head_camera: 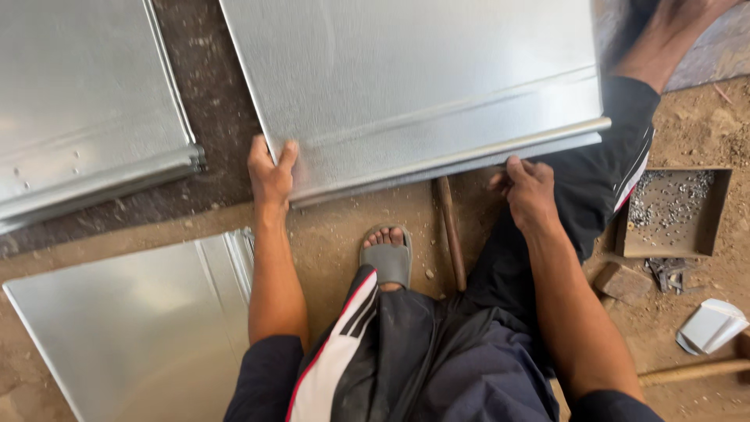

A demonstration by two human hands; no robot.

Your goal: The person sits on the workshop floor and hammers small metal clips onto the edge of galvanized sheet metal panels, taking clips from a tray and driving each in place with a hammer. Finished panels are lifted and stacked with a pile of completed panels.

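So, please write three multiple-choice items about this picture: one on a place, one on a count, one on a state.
1. Where is the shallow tray of small metal pieces?
A. by the person's right side
B. on the metal sheet
C. by the left hand

2. How many metal sheets show?
A. one
B. three
C. five

3. How does the left hand meet the middle sheet?
A. apart from it
B. flat on its centre
C. gripping its near corner

Answers: 1 A, it sits on the dirt beyond the right hand. 2 B, one in the middle, two at the left. 3 C, fingers wrap the edge.
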